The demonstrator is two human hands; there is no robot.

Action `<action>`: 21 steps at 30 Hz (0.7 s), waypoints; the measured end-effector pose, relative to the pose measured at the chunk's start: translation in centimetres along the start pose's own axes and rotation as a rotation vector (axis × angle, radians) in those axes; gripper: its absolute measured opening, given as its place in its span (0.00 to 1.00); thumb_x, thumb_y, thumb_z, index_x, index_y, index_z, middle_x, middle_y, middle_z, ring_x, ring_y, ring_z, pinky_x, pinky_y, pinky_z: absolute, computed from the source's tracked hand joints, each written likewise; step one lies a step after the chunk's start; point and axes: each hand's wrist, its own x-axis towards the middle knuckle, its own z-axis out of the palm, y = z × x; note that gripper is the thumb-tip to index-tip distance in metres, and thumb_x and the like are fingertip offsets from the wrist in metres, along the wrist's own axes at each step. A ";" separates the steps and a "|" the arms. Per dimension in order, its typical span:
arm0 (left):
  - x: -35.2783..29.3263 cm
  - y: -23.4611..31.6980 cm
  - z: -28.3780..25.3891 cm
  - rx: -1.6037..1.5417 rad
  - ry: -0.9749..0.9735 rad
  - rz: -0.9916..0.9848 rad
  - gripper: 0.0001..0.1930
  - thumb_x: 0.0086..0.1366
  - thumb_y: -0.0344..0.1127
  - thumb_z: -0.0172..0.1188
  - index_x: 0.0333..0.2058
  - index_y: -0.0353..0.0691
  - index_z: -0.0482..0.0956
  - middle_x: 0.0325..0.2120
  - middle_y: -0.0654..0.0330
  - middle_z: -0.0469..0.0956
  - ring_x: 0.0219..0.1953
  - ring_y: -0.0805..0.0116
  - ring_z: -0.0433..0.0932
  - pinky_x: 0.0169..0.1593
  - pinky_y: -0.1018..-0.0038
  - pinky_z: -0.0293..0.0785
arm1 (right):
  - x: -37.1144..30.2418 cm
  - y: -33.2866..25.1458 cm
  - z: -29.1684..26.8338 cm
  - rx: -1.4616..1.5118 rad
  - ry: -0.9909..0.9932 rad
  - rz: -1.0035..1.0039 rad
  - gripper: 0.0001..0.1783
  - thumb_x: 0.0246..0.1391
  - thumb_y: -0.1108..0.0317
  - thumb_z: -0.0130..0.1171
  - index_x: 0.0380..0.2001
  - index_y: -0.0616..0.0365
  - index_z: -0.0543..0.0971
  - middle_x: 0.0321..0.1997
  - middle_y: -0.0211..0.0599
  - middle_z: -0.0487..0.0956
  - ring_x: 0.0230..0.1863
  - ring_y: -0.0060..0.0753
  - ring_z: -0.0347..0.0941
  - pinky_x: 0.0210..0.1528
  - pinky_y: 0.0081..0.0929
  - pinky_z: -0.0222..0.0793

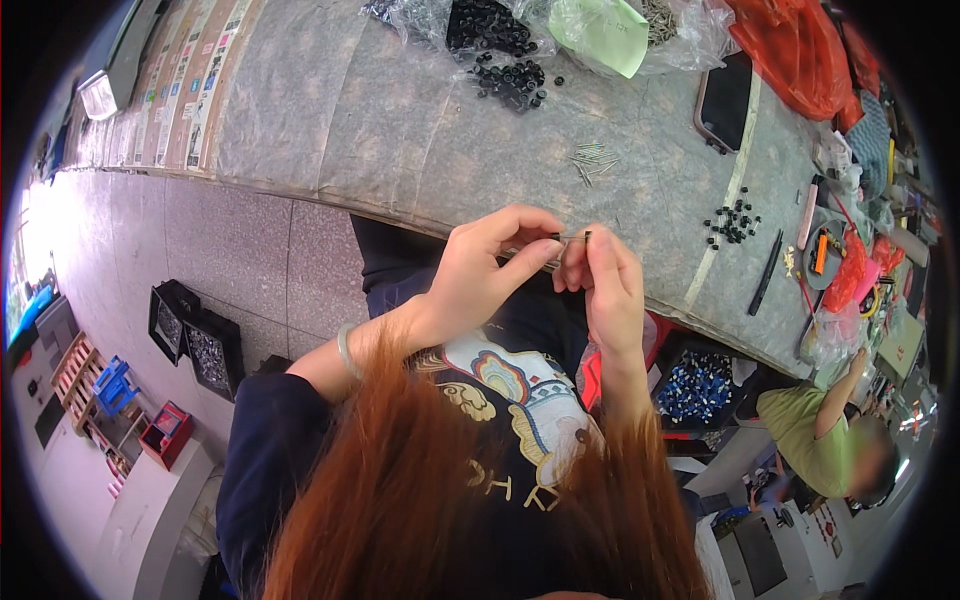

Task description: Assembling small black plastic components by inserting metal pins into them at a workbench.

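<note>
Close to the table's front edge, my left hand [485, 265] and my right hand [612, 285] face each other with fingertips pinched. Between them runs a thin metal pin [572, 237], level, with a small black piece at each end. My left fingers close on its left end, my right fingers on its right end. Some lower fingers are curled, and what they may hold is hidden. Beyond my hands lies a small heap of loose metal pins [594, 160]. To the right, little black parts [733, 222] are scattered on the tabletop.
Larger black caps [512, 84] spill from a clear bag at the back. A phone [724, 100] and red plastic bag [795, 55] lie back right. A black pen [767, 272] lies near the right edge. Below sits a bin of blue and white parts [697, 388]; a co-worker [815, 440] is at right.
</note>
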 end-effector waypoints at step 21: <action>-0.6 1.8 0.1 -0.142 0.052 -0.072 0.09 0.56 0.28 0.54 0.36 0.32 0.73 0.27 0.60 0.76 0.30 0.78 0.74 0.34 0.82 0.70 | -1.8 -0.6 0.2 -0.476 0.165 -0.346 0.08 0.48 0.79 0.51 0.34 0.67 0.73 0.31 0.36 0.75 0.32 0.23 0.72 0.37 0.16 0.66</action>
